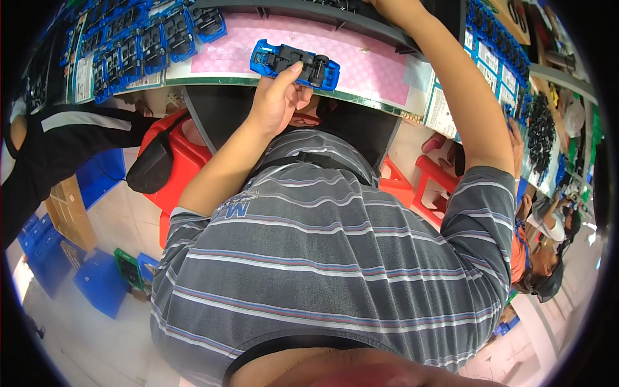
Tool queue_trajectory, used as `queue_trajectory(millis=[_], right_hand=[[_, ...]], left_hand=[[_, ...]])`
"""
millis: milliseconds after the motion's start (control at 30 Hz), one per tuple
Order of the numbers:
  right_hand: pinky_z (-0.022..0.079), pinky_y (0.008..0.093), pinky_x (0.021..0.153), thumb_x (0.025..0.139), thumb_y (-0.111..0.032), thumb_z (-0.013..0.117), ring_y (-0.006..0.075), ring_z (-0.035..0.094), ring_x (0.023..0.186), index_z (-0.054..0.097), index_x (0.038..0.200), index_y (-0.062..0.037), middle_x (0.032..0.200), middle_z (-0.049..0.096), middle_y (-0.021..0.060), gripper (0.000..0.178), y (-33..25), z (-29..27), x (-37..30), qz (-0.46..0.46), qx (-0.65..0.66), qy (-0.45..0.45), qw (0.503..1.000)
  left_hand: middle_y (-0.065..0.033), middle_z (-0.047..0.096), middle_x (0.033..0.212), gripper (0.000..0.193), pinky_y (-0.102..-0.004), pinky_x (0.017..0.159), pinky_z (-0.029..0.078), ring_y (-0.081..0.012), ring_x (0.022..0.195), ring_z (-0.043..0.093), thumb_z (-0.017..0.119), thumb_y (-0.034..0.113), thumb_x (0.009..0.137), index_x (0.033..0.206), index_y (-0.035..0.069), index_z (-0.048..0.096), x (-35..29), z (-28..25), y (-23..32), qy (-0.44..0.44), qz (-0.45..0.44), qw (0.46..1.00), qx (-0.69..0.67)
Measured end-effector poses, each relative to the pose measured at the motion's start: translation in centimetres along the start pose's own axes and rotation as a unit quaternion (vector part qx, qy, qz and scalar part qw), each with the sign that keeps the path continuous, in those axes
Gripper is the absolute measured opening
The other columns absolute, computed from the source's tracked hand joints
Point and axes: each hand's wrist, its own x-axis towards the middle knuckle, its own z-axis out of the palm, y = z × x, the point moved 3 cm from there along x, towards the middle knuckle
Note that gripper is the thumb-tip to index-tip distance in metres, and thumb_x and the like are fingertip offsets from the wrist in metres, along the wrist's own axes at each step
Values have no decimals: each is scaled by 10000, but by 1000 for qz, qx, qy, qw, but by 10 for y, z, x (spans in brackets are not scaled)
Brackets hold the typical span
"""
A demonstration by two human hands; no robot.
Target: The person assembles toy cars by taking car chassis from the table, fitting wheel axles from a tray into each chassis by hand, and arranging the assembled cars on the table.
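My left hand [276, 103] is closed around a toy car [274, 59] near the table's front edge. The car has a blue body, and its black underside faces up with a dark wheel showing at the right end. My thumb presses on the underside; the other fingers are mostly hidden beneath. At the top edge of the picture, my right hand [394, 9] reaches over a long black tray [322, 16] holding small dark parts. Its fingertips lie out of view, so what they touch cannot be seen.
A pink patterned mat [380, 68] covers the table in front of me. Rows of similar blue toy cars [151, 48] stand at the left; more blue pieces [493, 29] line the right. Black parts [541, 132] lie heaped farther right. Other people sit on both sides, with red stools [174, 151] nearby.
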Motion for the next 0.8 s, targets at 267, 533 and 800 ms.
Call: queue_trajectory(millis=[267,533,800], right_hand=[[515,418,802,800,-67,719,396,621,925,651,938,27,1093,601,227,180,-50,-54,-43,106,137,111,979],[518,447,814,834,-133,726,432,627,927,649,918,39,1157,601,268,207,-130,-46,-74,60,32,300,952],[507,394,810,740,-167,819,348,599,935,587,941,11,993,597,153,355,-165,7,-71,22,278,154,948]], left_hand=[[-56,642,891,229,-246,540,388,-113,675,542,579,248,979,1092,49,585,0,4,4,-29,1,999,29],[-43,620,871,185,-234,531,393,-110,664,560,636,176,957,1085,60,571,7,7,-1,-22,-9,997,74],[-22,582,682,57,-238,505,438,-101,577,565,565,48,900,920,23,613,7,1,-9,-24,25,980,195]])
